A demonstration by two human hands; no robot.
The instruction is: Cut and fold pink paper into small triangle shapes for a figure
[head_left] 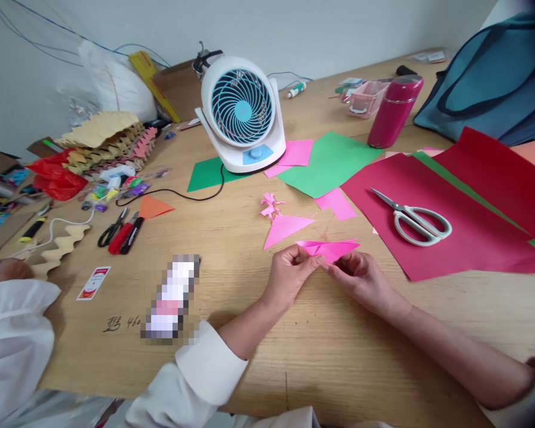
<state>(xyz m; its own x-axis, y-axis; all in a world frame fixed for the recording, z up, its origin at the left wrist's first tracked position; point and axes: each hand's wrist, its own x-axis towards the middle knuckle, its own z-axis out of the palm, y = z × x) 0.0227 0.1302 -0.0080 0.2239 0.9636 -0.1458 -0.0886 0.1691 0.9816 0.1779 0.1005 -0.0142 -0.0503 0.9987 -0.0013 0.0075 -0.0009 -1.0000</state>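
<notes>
A folded piece of bright pink paper (pixel 327 248) is pinched between both my hands, just above the wooden table. My left hand (pixel 289 273) grips its left part, with the thumb on the near edge. On the right part, my right hand (pixel 365 280) holds it between thumb and fingers. Beyond my left hand lies a pink paper triangle (pixel 287 230), with a crumpled cluster of pink paper bits (pixel 271 205) behind it. An L-shaped pink piece (pixel 337 204) lies farther back. White-handled scissors (pixel 417 223) rest on dark red paper (pixel 383 244) at the right.
A white fan (pixel 241 113) stands at the back, near green paper (pixel 330 163). A magenta bottle (pixel 395 113) and blue bag (pixel 490 83) are back right. A phone (pixel 172 297), cutters (pixel 127 235) and black scissors (pixel 112 229) lie left. Another person's sleeve (pixel 18 327) shows far left.
</notes>
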